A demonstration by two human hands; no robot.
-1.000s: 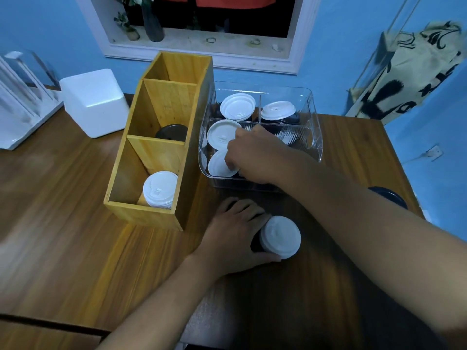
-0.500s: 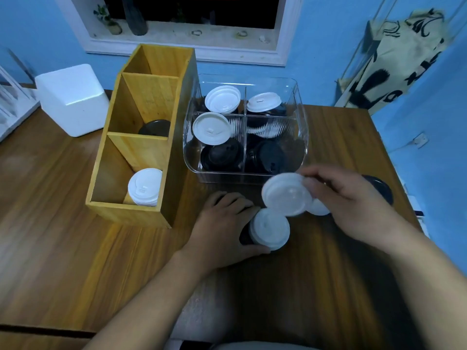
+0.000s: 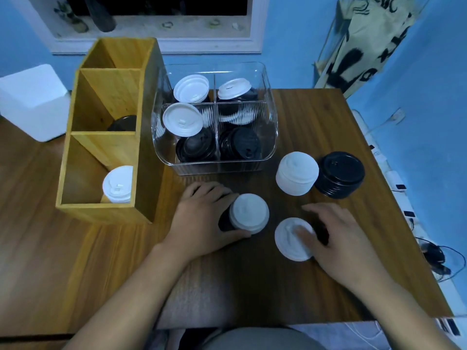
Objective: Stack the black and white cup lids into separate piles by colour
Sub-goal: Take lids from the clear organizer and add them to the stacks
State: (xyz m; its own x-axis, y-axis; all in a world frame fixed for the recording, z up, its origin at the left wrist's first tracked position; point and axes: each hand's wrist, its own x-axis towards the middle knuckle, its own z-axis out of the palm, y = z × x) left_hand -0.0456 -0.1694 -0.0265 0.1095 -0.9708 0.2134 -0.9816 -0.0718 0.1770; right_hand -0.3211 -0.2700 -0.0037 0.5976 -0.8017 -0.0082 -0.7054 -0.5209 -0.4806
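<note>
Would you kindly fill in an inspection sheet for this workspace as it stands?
Surface: wooden table.
Job's things: white pile beside black pile; clear bin holds mixed lids; wooden organiser holds some.
Clutter: white box, far left.
Hands: left hand grips white-topped stack; right hand fingers rest on loose white lid.
Cables: cables beyond the table's right edge.
Surroundings: blue wall, window sill, patterned cloth.

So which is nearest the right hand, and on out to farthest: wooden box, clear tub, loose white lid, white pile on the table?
1. loose white lid: touched by fingers of the right hand.
2. white pile: just beyond, on the table.
3. clear tub: farther back, centre.
4. wooden box: far left.
</note>
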